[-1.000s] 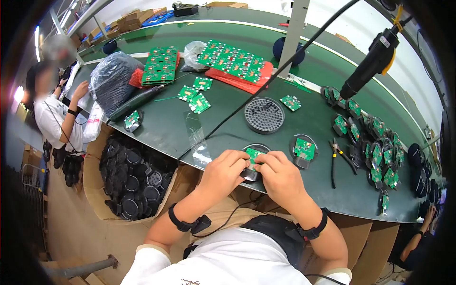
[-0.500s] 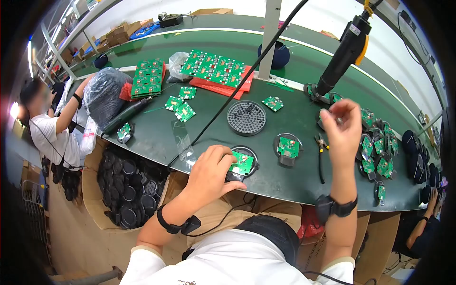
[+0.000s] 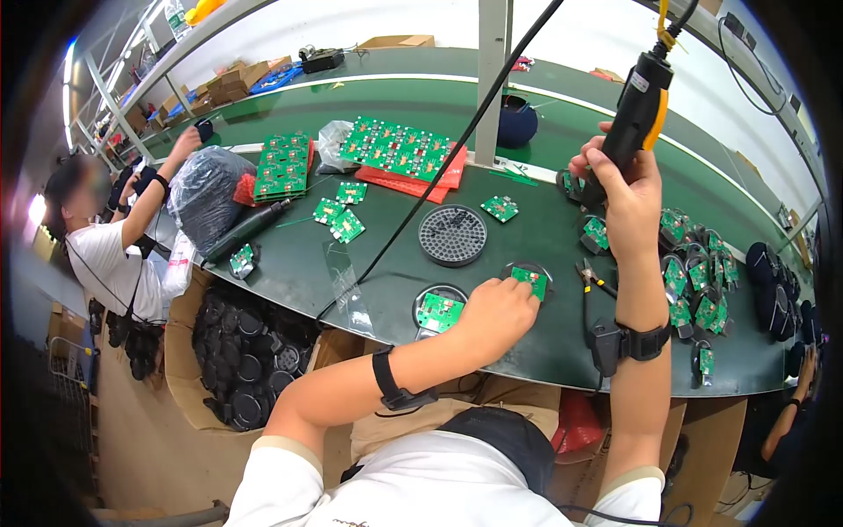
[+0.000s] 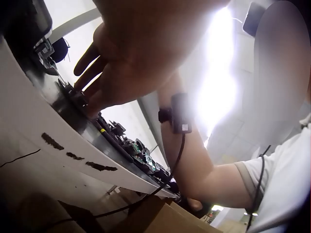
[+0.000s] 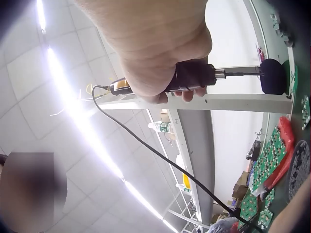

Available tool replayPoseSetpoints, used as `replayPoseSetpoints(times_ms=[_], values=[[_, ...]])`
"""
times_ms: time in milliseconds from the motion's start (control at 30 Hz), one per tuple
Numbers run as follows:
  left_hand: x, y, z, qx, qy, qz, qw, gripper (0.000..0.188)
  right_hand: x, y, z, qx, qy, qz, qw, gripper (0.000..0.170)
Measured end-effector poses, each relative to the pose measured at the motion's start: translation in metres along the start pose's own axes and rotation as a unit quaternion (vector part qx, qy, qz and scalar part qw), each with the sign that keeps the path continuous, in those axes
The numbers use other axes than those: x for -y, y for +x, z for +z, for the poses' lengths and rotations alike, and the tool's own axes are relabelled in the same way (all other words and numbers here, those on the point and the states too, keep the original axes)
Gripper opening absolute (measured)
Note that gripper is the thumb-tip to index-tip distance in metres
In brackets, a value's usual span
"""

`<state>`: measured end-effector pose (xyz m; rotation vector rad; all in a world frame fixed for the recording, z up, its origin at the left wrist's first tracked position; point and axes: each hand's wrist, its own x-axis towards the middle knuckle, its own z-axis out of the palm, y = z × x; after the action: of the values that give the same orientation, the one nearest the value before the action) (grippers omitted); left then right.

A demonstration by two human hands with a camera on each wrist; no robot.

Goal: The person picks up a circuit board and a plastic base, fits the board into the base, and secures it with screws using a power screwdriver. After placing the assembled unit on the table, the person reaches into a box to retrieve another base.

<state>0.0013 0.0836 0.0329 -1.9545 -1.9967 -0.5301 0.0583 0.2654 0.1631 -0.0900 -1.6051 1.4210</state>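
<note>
R hand wraps its fingers round the elec. screwdriver, up & right of the perforated disc. Driver's top is strung to a yellow tie, prob. so it stays in reach & its weight is off the arm. L hand is near & right of the disc, fingertips at the covered PCB, prob. to steady it; can't tell if they pinch or just rest. That PCB sits on a round black housing, likely its seat. Bare-lying PCB, on the disc's near side, has no hand on it. Cutters lie right of the disc, handles twd person, likely for quick pickup. Housing heap is far right of the disc, prob. grouped to save work space.
</note>
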Motion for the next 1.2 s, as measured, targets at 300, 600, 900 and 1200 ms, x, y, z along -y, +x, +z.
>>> replayPoseSetpoints(times_ms=[300, 600, 900, 1200], values=[[-0.016, -0.035, -0.025, 0.038, 0.002, -0.006, 0.999, 0.014, 0.019, -0.017, 0.000, 0.052, 0.058, 0.014, 0.997, 0.043], [0.112, 0.003, -0.031, 0.007, -0.066, -0.199, 0.978, 0.013, 0.034, 0.006, 0.013, 0.010, 0.054, 0.020, 0.998, 0.046], [0.140, 0.040, 0.005, 0.121, -0.088, -0.208, 0.967, 0.012, 0.026, 0.002, -0.004, 0.146, 0.207, 0.073, 0.965, 0.052], [0.146, 0.040, -0.003, 0.063, -0.198, -0.285, 0.936, 0.013, 0.033, -0.002, -0.011, 0.244, 0.119, 0.097, 0.958, 0.052]])
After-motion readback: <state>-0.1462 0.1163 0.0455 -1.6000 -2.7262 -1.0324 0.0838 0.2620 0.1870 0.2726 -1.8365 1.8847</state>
